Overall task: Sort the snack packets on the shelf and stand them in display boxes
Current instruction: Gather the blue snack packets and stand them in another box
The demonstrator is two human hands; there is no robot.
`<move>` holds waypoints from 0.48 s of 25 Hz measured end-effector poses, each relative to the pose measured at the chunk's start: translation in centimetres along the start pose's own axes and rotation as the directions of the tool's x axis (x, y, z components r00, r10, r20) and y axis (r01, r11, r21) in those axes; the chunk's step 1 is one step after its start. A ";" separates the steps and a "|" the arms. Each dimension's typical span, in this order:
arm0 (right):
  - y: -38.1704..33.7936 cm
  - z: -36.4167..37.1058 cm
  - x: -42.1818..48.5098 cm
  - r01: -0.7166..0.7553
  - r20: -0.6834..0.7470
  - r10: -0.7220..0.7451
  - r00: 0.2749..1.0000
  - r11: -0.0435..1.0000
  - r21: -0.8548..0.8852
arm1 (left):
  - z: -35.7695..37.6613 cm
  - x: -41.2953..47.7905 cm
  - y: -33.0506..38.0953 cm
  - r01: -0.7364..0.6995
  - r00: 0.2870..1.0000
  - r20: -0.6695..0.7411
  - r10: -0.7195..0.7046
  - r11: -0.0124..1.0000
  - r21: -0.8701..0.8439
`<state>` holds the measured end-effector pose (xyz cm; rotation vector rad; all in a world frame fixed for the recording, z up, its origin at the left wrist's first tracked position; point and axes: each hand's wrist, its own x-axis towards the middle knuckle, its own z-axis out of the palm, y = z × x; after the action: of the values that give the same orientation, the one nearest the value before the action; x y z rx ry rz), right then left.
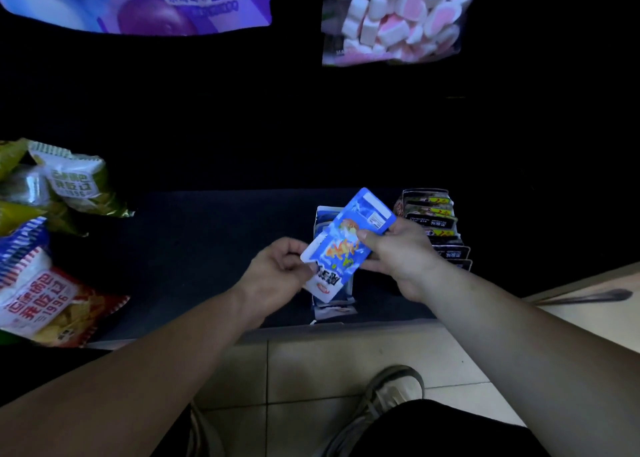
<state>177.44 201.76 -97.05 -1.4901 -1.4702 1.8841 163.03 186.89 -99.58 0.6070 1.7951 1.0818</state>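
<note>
While both hands pinch the blue packet mid-frame, its tilt could snag the box rim below, crumpling it.

Hands meet ahead.
Left hand pinches the packet at 8 o'clock (fingers curled); right hand grips at 3 o'clock.

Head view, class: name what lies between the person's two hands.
A tilted blue snack packet, in the head view: left hand pinches its lower end, right hand grips its upper part.
</note>
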 end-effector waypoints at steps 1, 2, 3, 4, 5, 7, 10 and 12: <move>0.0 0.0 0.1 -0.025 -0.010 0.026 1.000 0.999 0.036 | -0.1 0.0 0.1 0.006 1.000 0.017 -0.005 0.999 -0.041; 0.0 0.0 0.2 -0.059 -0.008 0.059 0.998 0.996 0.073 | -0.2 -0.1 0.3 0.008 1.000 0.009 -0.008 0.997 -0.082; 0.1 -0.1 0.2 -0.102 0.007 0.102 0.995 0.991 0.091 | -0.3 -0.1 0.4 0.011 1.000 -0.017 -0.013 0.993 -0.117; 0.2 -0.1 0.2 -0.144 0.020 0.143 0.990 0.987 0.075 | -0.6 -0.1 0.5 0.010 0.999 -0.043 -0.016 0.988 -0.155; 0.3 -0.1 0.1 -0.167 0.015 0.167 0.986 0.986 0.010 | -0.8 0.0 0.7 0.003 0.998 -0.062 -0.015 0.981 -0.195; 0.6 -0.3 0.1 -0.110 -0.033 0.105 0.994 0.972 -0.209 | -1.3 0.0 1.3 -0.031 0.996 -0.084 0.010 0.967 -0.251; 0.2 0.2 -0.4 0.145 0.065 -0.130 0.989 0.908 -0.392 | -1.6 -0.1 2.9 -0.160 0.982 -0.117 0.149 0.983 -0.092; -0.4 1.2 -1.0 0.271 0.238 -0.187 0.953 0.876 -0.398 | -1.4 -0.5 4.1 -0.239 0.963 -0.133 0.235 0.971 -0.014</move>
<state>176.70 200.52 -96.28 -1.2442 -2.1609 1.6684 161.84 187.94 -95.56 0.7623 1.8478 1.3349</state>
